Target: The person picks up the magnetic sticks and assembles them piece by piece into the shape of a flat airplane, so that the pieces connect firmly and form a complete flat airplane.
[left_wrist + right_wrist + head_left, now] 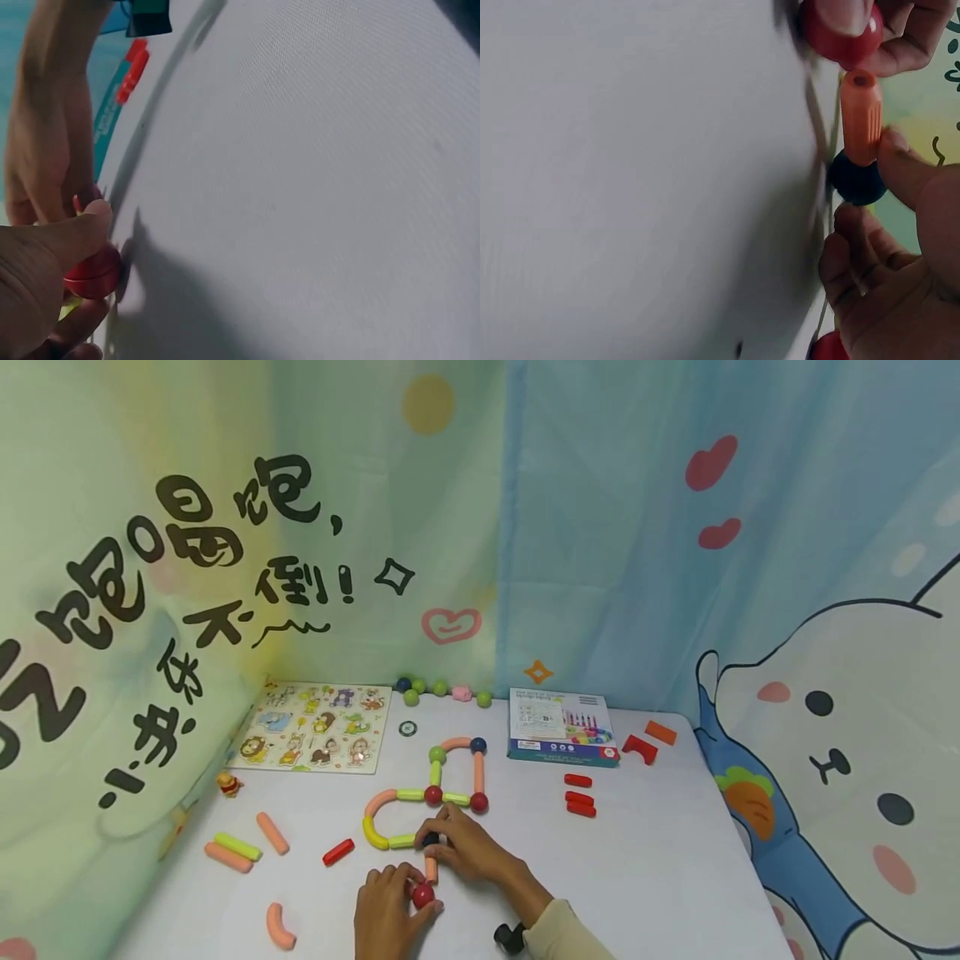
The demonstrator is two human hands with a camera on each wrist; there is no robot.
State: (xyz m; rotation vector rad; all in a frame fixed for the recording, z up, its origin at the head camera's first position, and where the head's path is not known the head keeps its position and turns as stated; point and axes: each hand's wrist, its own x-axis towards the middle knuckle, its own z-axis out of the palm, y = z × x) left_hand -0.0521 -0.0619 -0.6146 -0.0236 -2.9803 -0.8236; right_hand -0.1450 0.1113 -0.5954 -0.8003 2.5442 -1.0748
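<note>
My left hand (390, 910) pinches a red ball (423, 895) between thumb and fingers, close to the near end of a short orange stick (431, 870). In the right wrist view a small gap shows between that red ball (840, 41) and the holed end of the stick (862, 116). The stick's other end meets a dark blue ball (859, 180), gripped by my right hand (907, 240). From the blue ball, yellow-green, yellow and orange sticks curve round to another red ball (432, 795). Beyond it, sticks form a second loop with a green ball (437, 755) and a blue ball (477, 745).
Loose orange (272, 833), yellow-green (238, 847) and red sticks (338, 852) lie left. More red pieces (579, 797) lie right, near a toy box (562, 727). An animal puzzle board (311, 727) and several balls (440, 688) sit at the back, by the curtain.
</note>
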